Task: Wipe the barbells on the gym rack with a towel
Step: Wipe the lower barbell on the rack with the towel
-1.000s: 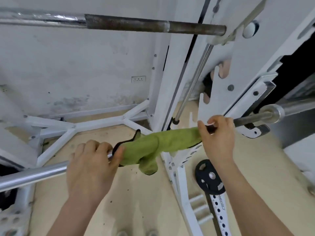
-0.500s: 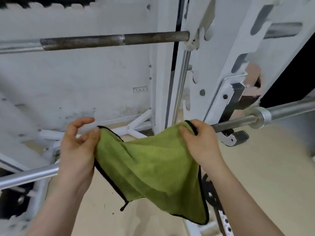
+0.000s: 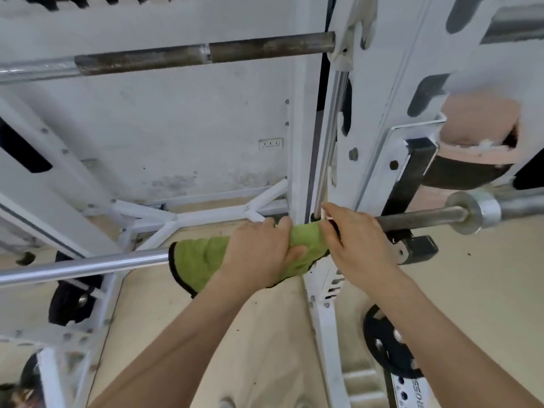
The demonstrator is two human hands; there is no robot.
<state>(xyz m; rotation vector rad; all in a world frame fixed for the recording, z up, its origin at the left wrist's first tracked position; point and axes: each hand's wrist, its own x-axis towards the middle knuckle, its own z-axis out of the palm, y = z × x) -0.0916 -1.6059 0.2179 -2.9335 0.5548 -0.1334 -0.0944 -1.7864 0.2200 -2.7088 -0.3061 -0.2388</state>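
The green towel [image 3: 200, 260] is draped over the lower barbell [image 3: 82, 265], just left of the white rack upright [image 3: 382, 83]. It is gripped by the left hand [image 3: 259, 254], whose fingers are curled over cloth and bar together. Its right end is held against the bar by the curled fingers of the right hand [image 3: 356, 242].

For a good wipe, the cloth is best closed fully round the shaft, so that the underside is cleaned too. It is then best drawn in 1 firm stroke toward the bare chrome on the left. The loose flap hanging below should be gathered in first, or it is likely to trail without touching metal. The duller stretch between the right hand and the collar [image 3: 477, 214] probably needs covering as well. The upper barbell [image 3: 206, 55], dark and rusty-looking along its middle, appears not yet wiped.

The floor [image 3: 485, 304] is pale and speckled with small dark bits. A stained white wall [image 3: 176, 119] with 1 socket [image 3: 270, 143] is seen behind the frame. 1 black weight plate [image 3: 388, 348] is stored low on the rack at the right, and another dark plate [image 3: 72, 301] is seen at the lower left.
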